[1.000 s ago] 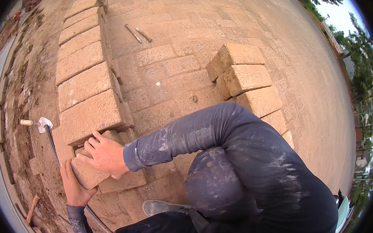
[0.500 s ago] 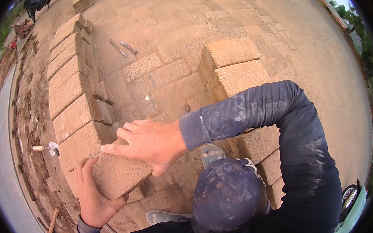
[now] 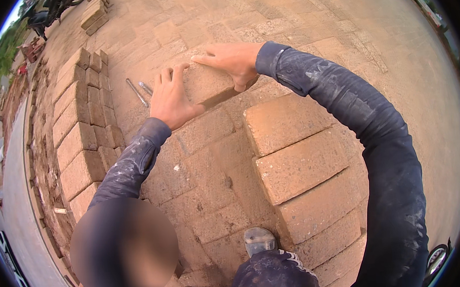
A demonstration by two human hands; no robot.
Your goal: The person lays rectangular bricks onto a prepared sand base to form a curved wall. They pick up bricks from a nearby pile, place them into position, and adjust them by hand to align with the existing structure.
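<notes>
Ahead of me, both hands grip a sandy-brown concrete paving block [image 3: 209,85] by its two ends. My left hand [image 3: 171,100] is wrapped round its left end, thumb on the near side. My right hand [image 3: 235,63] clasps the right end, fingers over the top. The block is beyond the far end of the right-hand row of blocks [image 3: 301,165]; whether it touches the paving below I cannot tell. Two metal rods, one slim [image 3: 137,92] and one shorter [image 3: 145,87], lie just left of my left hand, the shorter partly hidden by it.
Stacked paving blocks [image 3: 77,135] form a row on the left, beside a dirt strip and a kerb [image 3: 35,184]. More blocks [image 3: 94,14] stand far off, near a dark motorbike [image 3: 45,16]. My shoe [image 3: 259,239] rests on the paving between the rows. A blurred patch hides the lower left.
Both hands have carried the block from the left row forward and to the right, beyond the right row. My view has shifted, and more of the right row shows.
</notes>
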